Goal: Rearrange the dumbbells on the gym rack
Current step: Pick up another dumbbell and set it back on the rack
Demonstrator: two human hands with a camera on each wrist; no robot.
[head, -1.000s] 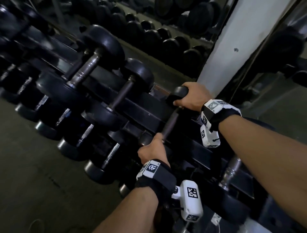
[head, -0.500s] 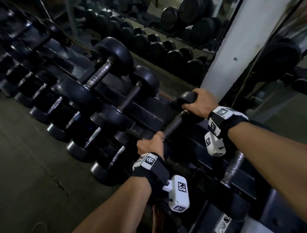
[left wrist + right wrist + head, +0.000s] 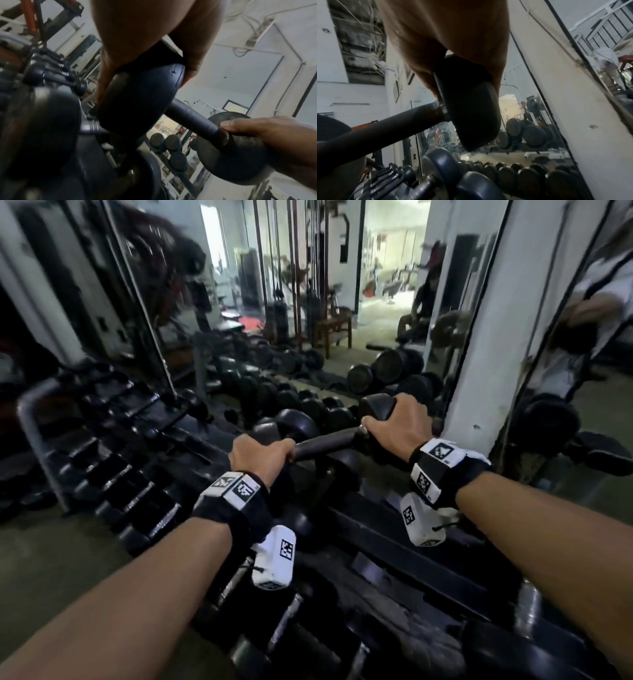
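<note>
I hold one black dumbbell (image 3: 325, 442) with both hands, level and crosswise above the dark gym rack (image 3: 394, 546). My left hand (image 3: 262, 455) grips its left head, which the hand hides in the head view. In the left wrist view the fingers curl over that head (image 3: 142, 93), and the handle (image 3: 192, 119) runs to the far head under my right hand (image 3: 274, 136). My right hand (image 3: 399, 422) grips the right head (image 3: 376, 409), thumb at the handle's end. The right wrist view shows that head (image 3: 471, 108) held from above.
Rows of black dumbbells (image 3: 137, 491) fill the rack's tiers to the left and below my arms. A larger dumbbell (image 3: 291, 422) sits just behind my hands. A white pillar (image 3: 479, 344) and wall mirrors stand close behind the rack. Bare concrete floor (image 3: 51, 559) lies at left.
The dumbbell has come up off the rack and turned from pointing away to lying crosswise and level. Both hands rose with it, and the head view has tilted up.
</note>
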